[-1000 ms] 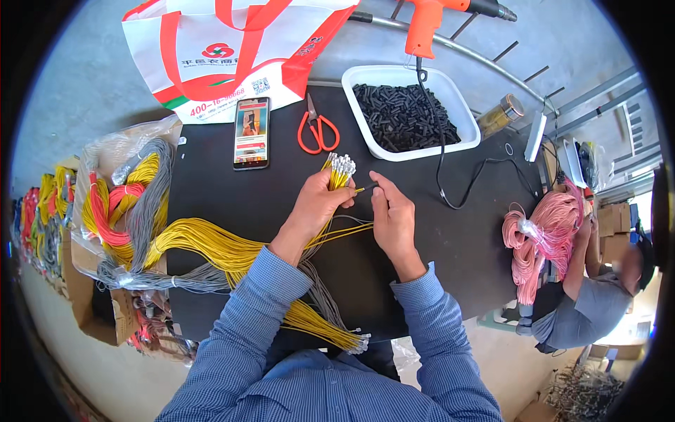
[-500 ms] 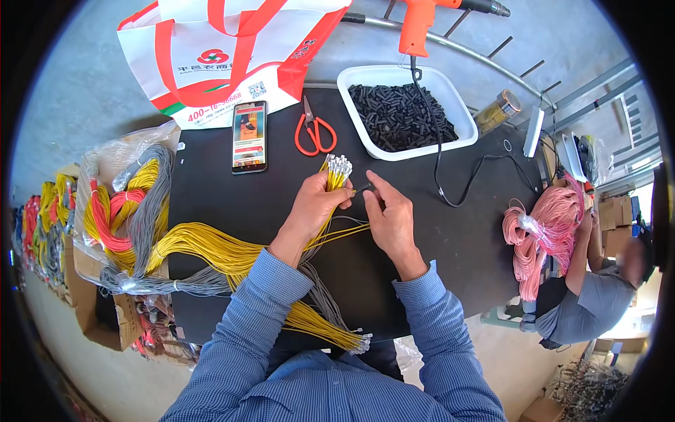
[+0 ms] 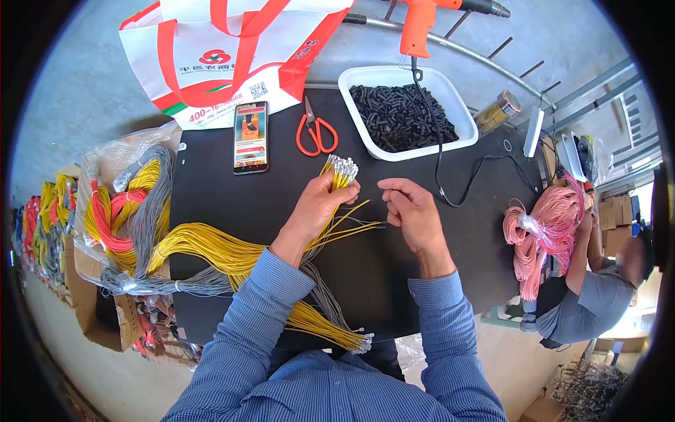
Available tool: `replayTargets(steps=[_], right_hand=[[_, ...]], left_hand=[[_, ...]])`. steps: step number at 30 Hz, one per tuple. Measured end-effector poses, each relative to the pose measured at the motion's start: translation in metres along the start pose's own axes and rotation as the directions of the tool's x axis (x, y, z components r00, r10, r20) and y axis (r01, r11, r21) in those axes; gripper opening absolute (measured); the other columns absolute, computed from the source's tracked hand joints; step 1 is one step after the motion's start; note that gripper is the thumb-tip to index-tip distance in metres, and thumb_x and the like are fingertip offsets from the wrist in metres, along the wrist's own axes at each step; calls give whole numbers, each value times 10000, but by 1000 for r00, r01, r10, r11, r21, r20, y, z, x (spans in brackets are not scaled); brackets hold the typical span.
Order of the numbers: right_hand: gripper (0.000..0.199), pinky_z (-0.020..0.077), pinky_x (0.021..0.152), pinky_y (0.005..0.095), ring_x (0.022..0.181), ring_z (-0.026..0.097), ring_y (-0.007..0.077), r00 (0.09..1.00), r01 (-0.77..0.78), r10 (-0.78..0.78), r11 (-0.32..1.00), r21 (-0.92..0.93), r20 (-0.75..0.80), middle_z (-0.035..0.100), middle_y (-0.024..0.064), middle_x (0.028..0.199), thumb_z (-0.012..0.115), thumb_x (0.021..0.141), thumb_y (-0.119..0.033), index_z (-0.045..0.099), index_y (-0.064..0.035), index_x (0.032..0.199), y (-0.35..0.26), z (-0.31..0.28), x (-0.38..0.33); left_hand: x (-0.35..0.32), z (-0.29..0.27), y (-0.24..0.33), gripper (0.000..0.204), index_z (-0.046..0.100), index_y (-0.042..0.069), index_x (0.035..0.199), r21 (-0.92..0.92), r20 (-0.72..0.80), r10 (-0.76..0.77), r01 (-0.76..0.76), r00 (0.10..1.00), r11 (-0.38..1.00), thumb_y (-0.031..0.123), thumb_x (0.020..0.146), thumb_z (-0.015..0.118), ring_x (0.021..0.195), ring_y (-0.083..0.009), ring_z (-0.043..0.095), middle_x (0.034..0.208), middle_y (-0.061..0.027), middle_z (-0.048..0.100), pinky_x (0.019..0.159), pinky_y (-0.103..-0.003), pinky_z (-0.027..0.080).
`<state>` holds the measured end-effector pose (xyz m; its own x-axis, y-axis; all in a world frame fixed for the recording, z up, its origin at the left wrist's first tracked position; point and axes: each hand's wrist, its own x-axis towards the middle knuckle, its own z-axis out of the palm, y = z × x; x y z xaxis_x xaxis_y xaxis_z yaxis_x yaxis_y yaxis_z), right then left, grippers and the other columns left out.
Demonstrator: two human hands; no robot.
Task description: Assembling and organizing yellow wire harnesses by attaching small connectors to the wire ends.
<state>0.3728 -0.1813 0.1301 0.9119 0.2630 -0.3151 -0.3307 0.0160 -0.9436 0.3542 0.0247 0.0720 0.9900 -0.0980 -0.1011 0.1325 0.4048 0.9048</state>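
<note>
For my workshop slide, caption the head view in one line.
The left hand grips yellow wires near their pale ends; the right hand hovers beside it, scissors and a white tub beyond.

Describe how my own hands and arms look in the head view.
Both the left hand and right hand are bare, with no gloves. The arms wear long blue sleeves with a fine, small pattern, ending in matching cuffs near the wrists. No watch or bracelet shows.
</note>
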Motion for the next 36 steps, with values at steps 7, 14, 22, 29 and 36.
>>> replayTargets(steps=[7,14,22,29,36], right_hand=[[271,518,661,229,771,618,118,989,76,-92,988,132,115,654,89,1057,529,995,42,607,27,1254,-13,4,-4],[291,604,925,336,1034,713,240,978,75,-81,996,39,194,681,191,1180,544,968,81,589,56,1254,-14,1,-2],[269,615,928,354,1060,719,262,993,-3,26,979,-202,112,674,211,1194,564,983,59,592,80,1249,-24,-9,-9],[261,621,887,320,946,732,245,984,-12,-1,998,70,180,688,207,1181,557,1011,24,587,78,1265,-30,-12,-14],[231,602,808,312,877,704,208,992,-53,48,998,36,119,692,141,1063,565,992,33,614,61,1216,-32,-14,-9]], left_hand=[[-3,-2,4,240,648,-38,1179,-53,76,-31,35,997,998,124,1002,633,909,-141,657,1000,-89,705,872,-284,526],[-5,2,9,216,647,-38,1159,-130,84,-56,67,995,989,75,975,628,871,-148,669,1022,-100,715,824,-285,542],[-1,3,6,229,645,-6,1126,-13,22,-14,14,1000,1000,-4,905,706,810,-111,624,955,-35,671,761,-262,523],[1,-1,1,139,646,18,993,-8,21,-74,74,997,997,79,911,740,765,-98,584,871,-17,632,707,-262,485],[2,-3,2,147,647,12,1041,-37,51,-92,94,994,995,114,957,711,751,-100,593,866,-31,654,697,-255,486]])
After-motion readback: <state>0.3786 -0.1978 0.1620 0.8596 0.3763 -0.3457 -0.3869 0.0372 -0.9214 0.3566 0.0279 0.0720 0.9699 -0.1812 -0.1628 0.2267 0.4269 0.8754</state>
